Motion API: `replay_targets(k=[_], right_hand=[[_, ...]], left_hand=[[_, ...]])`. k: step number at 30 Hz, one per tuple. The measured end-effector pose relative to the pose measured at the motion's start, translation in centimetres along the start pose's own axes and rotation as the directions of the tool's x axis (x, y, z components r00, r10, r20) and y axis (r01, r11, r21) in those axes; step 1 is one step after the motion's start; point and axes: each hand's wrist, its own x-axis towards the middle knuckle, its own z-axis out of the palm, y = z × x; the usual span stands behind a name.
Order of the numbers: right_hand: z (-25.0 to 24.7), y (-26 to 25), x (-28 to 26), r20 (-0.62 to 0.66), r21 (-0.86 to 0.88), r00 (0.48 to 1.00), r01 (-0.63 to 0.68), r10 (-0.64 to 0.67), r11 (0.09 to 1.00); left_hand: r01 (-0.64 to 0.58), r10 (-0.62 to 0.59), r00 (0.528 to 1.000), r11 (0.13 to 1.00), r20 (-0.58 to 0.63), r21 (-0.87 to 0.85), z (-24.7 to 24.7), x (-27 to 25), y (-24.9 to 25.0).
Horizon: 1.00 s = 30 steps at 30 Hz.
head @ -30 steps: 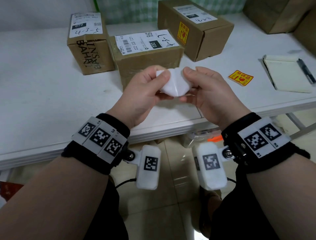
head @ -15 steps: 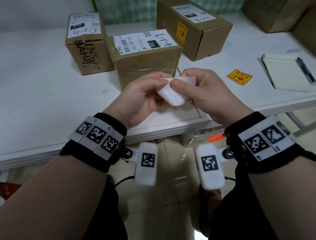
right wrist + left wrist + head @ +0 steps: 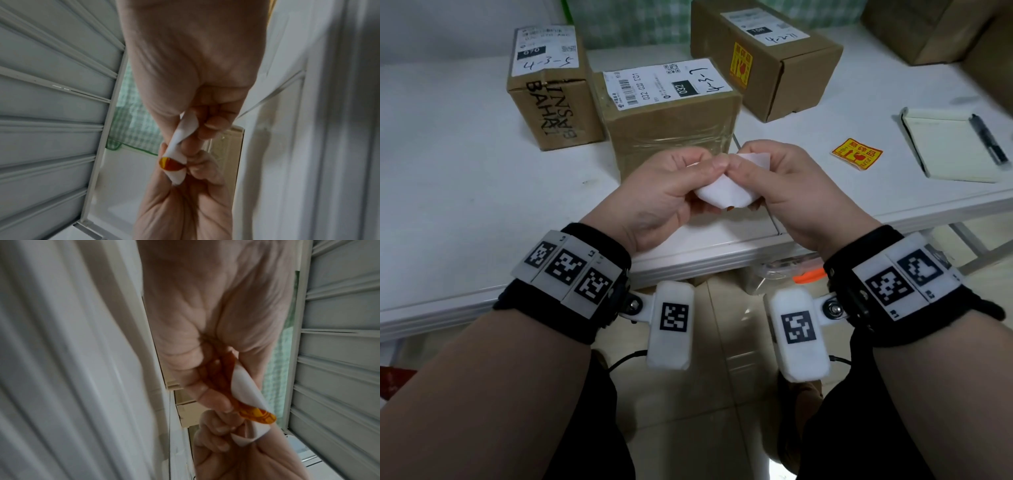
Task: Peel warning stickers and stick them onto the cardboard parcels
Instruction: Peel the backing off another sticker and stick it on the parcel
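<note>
Both hands have drawn closer since the earlier frame, folding the sticker (image 3: 726, 193) tighter above the table (image 3: 465, 178) edge. Left hand (image 3: 664, 195) and right hand (image 3: 787, 192) each pinch it, white backing up, just before the middle parcel (image 3: 671, 126). Recommend rolling one corner between thumbs until the yellow face lifts, keeping glue off fingers.

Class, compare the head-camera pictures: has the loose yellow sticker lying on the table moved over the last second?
No. The yellow sticker lies just as close to the left edge of the notepad as before.
</note>
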Motion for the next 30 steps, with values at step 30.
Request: replay_targets(k=[30], right_hand=[[-1.2, -0.7, 0.0, -0.246, 0.498, 0.937, -0.098, 0.248, 0.862]], left_hand=[[-0.098, 0.040, 0.986, 0.922, -0.159, -0.374, 0.6, -0.3, 0.9]])
